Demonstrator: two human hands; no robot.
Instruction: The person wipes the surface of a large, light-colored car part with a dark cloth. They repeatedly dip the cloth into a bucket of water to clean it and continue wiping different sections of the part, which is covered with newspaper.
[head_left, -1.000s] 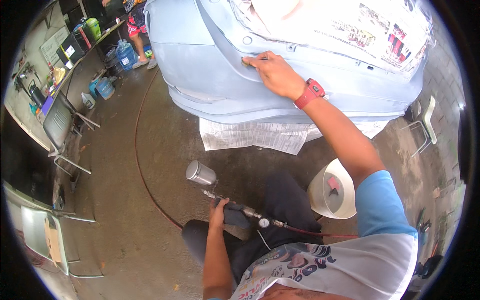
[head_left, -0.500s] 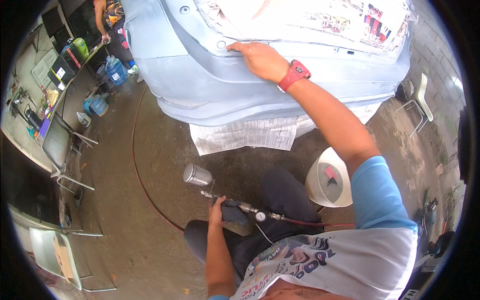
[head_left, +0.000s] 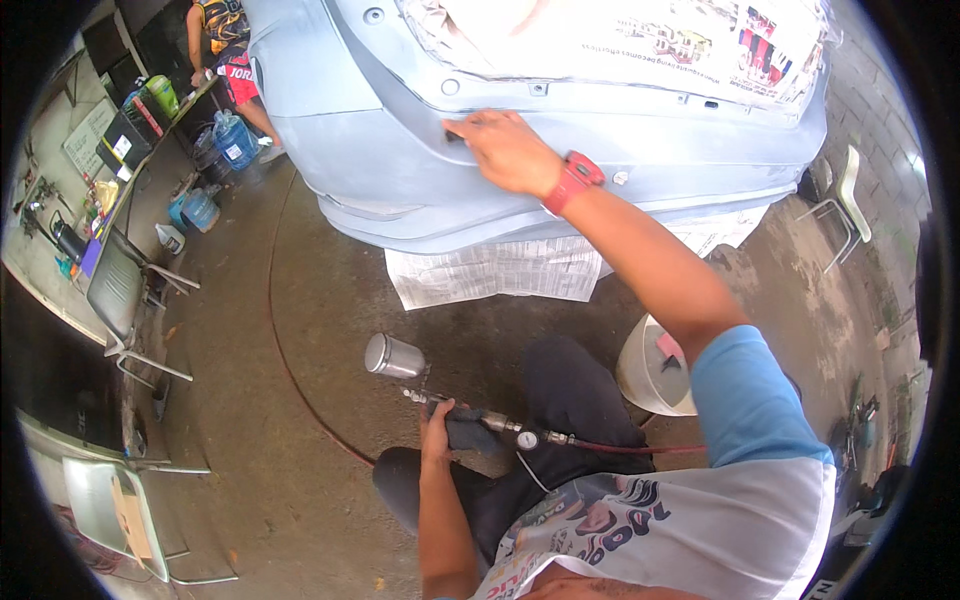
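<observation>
My right hand (head_left: 508,150) lies on the upper left part of a grey car bumper (head_left: 620,200), its fingertips pressing a small dark sheet (head_left: 453,136) against the surface; most of that piece is hidden under the fingers. Low in front of my lap, my left hand (head_left: 436,428) is closed round a spray gun (head_left: 415,397) with a silver cup (head_left: 394,356). A dark grey cloth or sponge (head_left: 470,432) hangs beside the grip. Behind it a round gauge (head_left: 527,440) joins the gun to a red hose (head_left: 630,449).
Newspaper (head_left: 495,275) hangs below the bumper, and more masking paper (head_left: 650,40) covers its upper opening. A white bucket (head_left: 640,370) stands at my right knee. The hose (head_left: 275,300) curves across the floor. Chairs (head_left: 115,300) line the left; another person (head_left: 225,50) stands at the far left.
My right hand has slid down the bumper, with the dark sheet under its fingers, away from the upper edge. My left hand keeps the spray gun nearly still. The other person has shifted.
</observation>
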